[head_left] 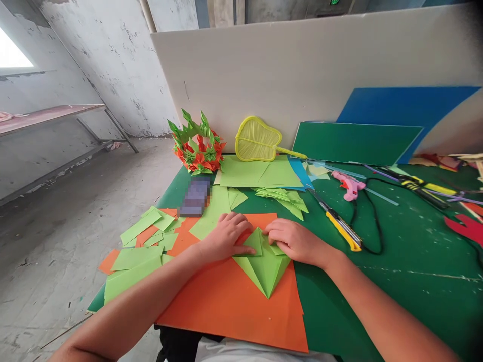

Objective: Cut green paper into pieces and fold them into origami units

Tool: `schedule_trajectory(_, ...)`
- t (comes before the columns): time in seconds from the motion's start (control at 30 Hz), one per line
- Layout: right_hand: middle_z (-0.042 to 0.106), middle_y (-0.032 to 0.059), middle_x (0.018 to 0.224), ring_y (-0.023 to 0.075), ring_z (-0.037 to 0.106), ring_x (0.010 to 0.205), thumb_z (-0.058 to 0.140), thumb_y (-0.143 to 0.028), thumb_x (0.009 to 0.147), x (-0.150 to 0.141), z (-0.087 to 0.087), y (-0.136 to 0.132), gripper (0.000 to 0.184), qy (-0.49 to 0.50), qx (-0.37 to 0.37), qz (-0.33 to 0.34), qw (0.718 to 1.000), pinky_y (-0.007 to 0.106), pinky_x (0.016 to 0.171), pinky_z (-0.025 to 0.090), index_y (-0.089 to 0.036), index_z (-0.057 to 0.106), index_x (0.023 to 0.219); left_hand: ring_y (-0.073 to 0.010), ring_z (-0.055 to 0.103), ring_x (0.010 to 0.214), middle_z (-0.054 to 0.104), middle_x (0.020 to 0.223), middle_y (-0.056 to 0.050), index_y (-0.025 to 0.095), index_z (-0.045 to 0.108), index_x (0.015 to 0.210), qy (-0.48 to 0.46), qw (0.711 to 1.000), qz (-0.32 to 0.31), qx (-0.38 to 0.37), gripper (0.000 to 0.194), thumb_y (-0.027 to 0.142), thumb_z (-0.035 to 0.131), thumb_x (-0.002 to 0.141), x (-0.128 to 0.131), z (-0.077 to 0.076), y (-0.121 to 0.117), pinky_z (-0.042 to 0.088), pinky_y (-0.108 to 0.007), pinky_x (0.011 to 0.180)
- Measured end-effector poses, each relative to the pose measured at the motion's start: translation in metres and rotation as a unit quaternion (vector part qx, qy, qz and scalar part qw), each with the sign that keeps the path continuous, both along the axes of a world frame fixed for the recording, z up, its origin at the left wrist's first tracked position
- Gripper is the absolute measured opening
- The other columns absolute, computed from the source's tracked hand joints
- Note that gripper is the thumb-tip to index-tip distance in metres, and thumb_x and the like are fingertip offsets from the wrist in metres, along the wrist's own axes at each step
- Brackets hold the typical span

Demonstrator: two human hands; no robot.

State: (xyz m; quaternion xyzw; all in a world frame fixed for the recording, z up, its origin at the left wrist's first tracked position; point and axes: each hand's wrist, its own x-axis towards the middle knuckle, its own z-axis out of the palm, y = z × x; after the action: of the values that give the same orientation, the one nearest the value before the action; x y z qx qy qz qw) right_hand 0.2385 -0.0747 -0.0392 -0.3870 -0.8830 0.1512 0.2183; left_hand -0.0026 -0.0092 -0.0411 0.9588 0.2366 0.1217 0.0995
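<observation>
A light-green sheet of origami paper (266,276), folded into a kite-like shape with creased flaps, lies on a larger orange sheet (230,306). Its lower point faces me. My left hand (226,239) grips the paper's left side, thumb on a flap and fingers curled beyond it. On the opposite side, my right hand (294,241) has its fingers bent and pressed together at the right flap. Parts of the paper's upper edges are hidden under both hands.
Green paper pieces (132,259) lie left; folded green pieces (283,196) lie beyond my hands. A yellow utility knife (343,229) and pink glue gun (349,185) with cord lie right. Behind are an orange-green paper ornament (199,161) and a yellow leaf-shaped fan (256,138).
</observation>
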Motion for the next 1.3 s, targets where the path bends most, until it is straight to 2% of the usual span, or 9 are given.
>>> schedule_trajectory(0.2,0.066,0.0070,0.105,0.0224,0.057,0.100,0.045,-0.015,0.094,-0.003,0.002,-0.001,0.020,0.005,-0.012,-0.013,1.000,0.038,0.087,0.047,-0.022,0.063,0.099,-0.0228,0.053,0.099,0.058,0.106,-0.006,0.021,0.057,0.113,-0.002,0.998,-0.031,-0.045,0.063,0.064,0.070,0.069,-0.002,0.005,0.002,0.037,-0.035,0.090)
schedule_trajectory(0.27,0.066,0.0066,0.105,0.0225,0.057,0.100,0.045,-0.015,0.094,-0.005,0.003,-0.001,0.019,-0.003,-0.014,-0.022,1.000,0.038,0.087,0.047,-0.022,0.062,0.100,-0.0219,0.054,0.100,0.058,0.107,-0.006,0.022,0.059,0.113,-0.010,0.997,-0.040,-0.066,0.058,0.059,0.072,0.070,-0.003,0.006,0.003,0.041,-0.034,0.090)
schedule_trajectory(0.33,0.066,0.0066,0.103,0.0226,0.057,0.098,0.046,-0.016,0.094,-0.005,0.005,0.000,0.018,-0.012,-0.016,-0.033,0.999,0.038,0.085,0.047,-0.022,0.062,0.100,-0.0181,0.058,0.095,0.060,0.105,-0.005,0.021,0.061,0.112,-0.034,0.994,-0.035,-0.098,0.043,0.049,0.068,0.080,-0.004,0.005,0.005,0.046,-0.029,0.084)
schedule_trajectory(0.43,0.066,0.0068,0.103,0.0228,0.057,0.097,0.047,-0.017,0.094,-0.002,0.005,0.001,0.018,-0.019,-0.015,-0.043,0.999,0.038,0.084,0.048,-0.023,0.062,0.103,-0.0121,0.061,0.080,0.063,0.096,-0.003,0.021,0.060,0.113,-0.087,0.983,0.019,-0.159,0.026,0.032,0.055,0.090,-0.004,0.002,0.006,0.051,-0.024,0.074)
schedule_trajectory(0.6,0.062,0.0083,0.115,0.0225,0.055,0.109,0.043,-0.018,0.096,-0.001,-0.002,0.001,0.030,-0.028,0.006,-0.033,0.999,0.042,0.098,0.044,-0.024,0.060,0.120,-0.0104,0.061,0.070,0.061,0.093,-0.002,0.021,0.053,0.112,-0.133,0.961,0.124,-0.208,0.027,0.028,0.053,0.085,-0.001,-0.002,0.007,0.052,-0.023,0.064)
schedule_trajectory(0.73,0.061,0.0074,0.126,0.0221,0.054,0.115,0.039,-0.013,0.096,-0.003,-0.006,0.001,0.038,-0.029,0.002,-0.003,1.000,0.040,0.098,0.046,-0.025,0.059,0.125,-0.0089,0.058,0.069,0.055,0.094,0.000,0.022,0.045,0.107,-0.162,0.947,0.161,-0.227,0.026,0.026,0.052,0.082,0.002,-0.005,0.006,0.049,-0.020,0.057)
schedule_trajectory(0.9,0.060,0.0064,0.130,0.0224,0.054,0.115,0.038,-0.012,0.095,-0.004,-0.008,0.002,0.040,-0.035,0.003,-0.006,0.999,0.040,0.096,0.049,-0.025,0.060,0.126,-0.0093,0.053,0.069,0.053,0.084,0.002,0.021,0.044,0.095,-0.200,0.943,0.163,-0.212,0.019,0.024,0.056,0.080,0.003,-0.008,0.007,0.048,-0.022,0.062)
schedule_trajectory(1.07,0.053,0.0058,0.139,0.0239,0.053,0.118,0.039,-0.011,0.093,-0.004,-0.008,0.002,0.041,-0.039,0.007,-0.021,0.999,0.042,0.097,0.049,-0.025,0.061,0.124,-0.0092,0.053,0.066,0.055,0.079,0.003,0.021,0.046,0.095,-0.226,0.928,0.159,-0.250,0.019,0.026,0.058,0.081,0.003,-0.006,0.010,0.045,-0.020,0.057)
schedule_trajectory(1.3,0.056,0.0049,0.136,0.0233,0.054,0.116,0.040,-0.010,0.092,-0.004,-0.008,0.002,0.042,-0.033,0.008,-0.015,0.999,0.042,0.095,0.050,-0.026,0.061,0.124,-0.0109,0.056,0.072,0.058,0.082,0.000,0.019,0.057,0.086,-0.165,0.966,0.071,-0.186,0.003,0.021,0.057,0.084,0.000,-0.002,0.009,0.047,-0.021,0.063)
